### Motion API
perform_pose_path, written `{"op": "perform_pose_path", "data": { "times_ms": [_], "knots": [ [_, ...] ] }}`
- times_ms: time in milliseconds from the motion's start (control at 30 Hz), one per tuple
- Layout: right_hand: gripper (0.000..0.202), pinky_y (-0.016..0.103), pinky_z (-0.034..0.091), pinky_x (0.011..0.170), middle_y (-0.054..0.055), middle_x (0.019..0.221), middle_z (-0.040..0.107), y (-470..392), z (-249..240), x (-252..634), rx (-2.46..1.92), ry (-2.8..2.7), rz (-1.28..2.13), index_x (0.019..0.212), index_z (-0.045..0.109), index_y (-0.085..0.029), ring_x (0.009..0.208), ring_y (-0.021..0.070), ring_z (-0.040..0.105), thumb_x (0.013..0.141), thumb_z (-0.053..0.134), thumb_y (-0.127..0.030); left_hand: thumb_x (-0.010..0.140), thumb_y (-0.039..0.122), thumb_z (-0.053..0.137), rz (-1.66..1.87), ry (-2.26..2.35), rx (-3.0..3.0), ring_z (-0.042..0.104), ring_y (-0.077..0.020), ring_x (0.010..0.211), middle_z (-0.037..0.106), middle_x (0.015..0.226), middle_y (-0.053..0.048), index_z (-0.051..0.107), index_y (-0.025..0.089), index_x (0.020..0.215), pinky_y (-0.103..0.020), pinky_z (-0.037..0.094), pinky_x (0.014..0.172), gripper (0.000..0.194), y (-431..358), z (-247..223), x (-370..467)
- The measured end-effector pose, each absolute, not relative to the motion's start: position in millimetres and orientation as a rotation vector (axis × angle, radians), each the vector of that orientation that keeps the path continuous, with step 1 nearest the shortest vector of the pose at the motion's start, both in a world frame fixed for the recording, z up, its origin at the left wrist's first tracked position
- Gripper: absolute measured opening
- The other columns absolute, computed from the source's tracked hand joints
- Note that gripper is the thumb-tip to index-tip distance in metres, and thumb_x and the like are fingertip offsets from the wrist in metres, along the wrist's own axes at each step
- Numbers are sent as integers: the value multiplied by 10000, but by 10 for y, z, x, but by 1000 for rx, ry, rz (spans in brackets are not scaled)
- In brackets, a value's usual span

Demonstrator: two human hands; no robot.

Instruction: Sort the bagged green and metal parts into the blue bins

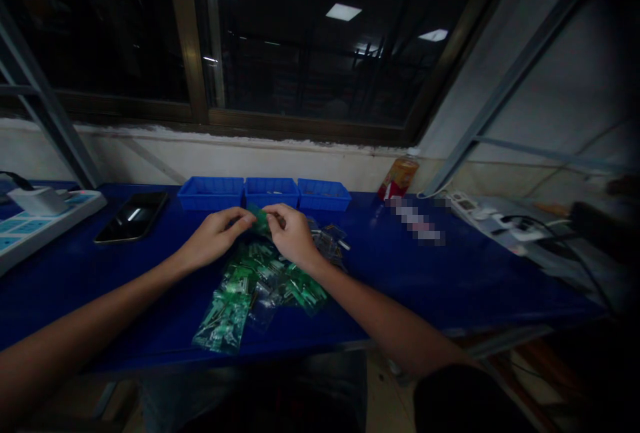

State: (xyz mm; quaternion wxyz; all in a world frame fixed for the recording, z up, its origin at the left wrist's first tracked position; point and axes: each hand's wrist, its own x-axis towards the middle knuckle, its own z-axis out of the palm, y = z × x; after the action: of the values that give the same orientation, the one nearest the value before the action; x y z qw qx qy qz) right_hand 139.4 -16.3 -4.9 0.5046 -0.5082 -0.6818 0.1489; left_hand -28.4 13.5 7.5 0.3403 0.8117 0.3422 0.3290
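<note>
Between my two hands is a small green plastic bag [257, 218], held up over a pile on the blue table. My left hand [220, 236] pinches its left edge between thumb and fingers. On the other side, my right hand [291, 233] grips it with curled fingers. Below lies a heap of green and clear plastic bags [250, 279] with small pale and metallic parts inside. One larger green bag [223, 319] sits at the near left of the heap. Clear bags [330, 243] show beyond my right wrist. What the held bag contains is too dim to make out.
Three blue bins [213, 194] line the back of the blue table [400, 279]. A phone [133, 217] and a power strip [45, 219] lie at left. At back right stands a bottle [400, 176]; another power strip [480, 216] and cables are beyond it.
</note>
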Motion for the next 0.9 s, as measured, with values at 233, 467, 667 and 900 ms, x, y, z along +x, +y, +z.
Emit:
{"op": "perform_pose_path", "data": {
  "times_ms": [233, 467, 667, 900],
  "knots": [
    [193, 305, 415, 795, 49, 851, 566, -329, 45, 1382, -1092, -1911, -36, 873, 619, -219, 869, 165, 520, 830, 432, -198, 785, 577, 372, 718, 823, 1302, 580, -172, 698, 627, 790, -77, 612, 142, 810, -288, 444, 619, 498, 222, 87, -274],
    [256, 346, 361, 837, 47, 916, 571, -358, 63, 1318, -1185, -1902, 110, 889, 621, -203, 920, 191, 484, 753, 569, -414, 771, 361, 520, 1134, 888, 1916, 558, -178, 791, 607, 869, -53, 556, 157, 914, -304, 443, 714, 252, 193, 40, -297],
    [429, 252, 376, 634, -1, 697, 590, -187, -19, 1364, -1200, -1547, 790, 745, 610, -189, 671, 130, 509, 826, 366, -533, 818, 277, 481, 1091, 704, 2762, 519, -200, 968, 572, 1027, -71, 550, 202, 1039, -347, 402, 863, 243, 118, -9, -312],
    [344, 244, 320, 560, -15, 590, 550, -220, -25, 1389, -1274, -1727, 369, 799, 644, -200, 536, 114, 447, 855, 388, -423, 853, 468, 364, 891, 838, 2497, 546, -217, 904, 622, 928, -70, 609, 173, 925, -362, 399, 842, 390, 93, 109, -307]
  ]
}}
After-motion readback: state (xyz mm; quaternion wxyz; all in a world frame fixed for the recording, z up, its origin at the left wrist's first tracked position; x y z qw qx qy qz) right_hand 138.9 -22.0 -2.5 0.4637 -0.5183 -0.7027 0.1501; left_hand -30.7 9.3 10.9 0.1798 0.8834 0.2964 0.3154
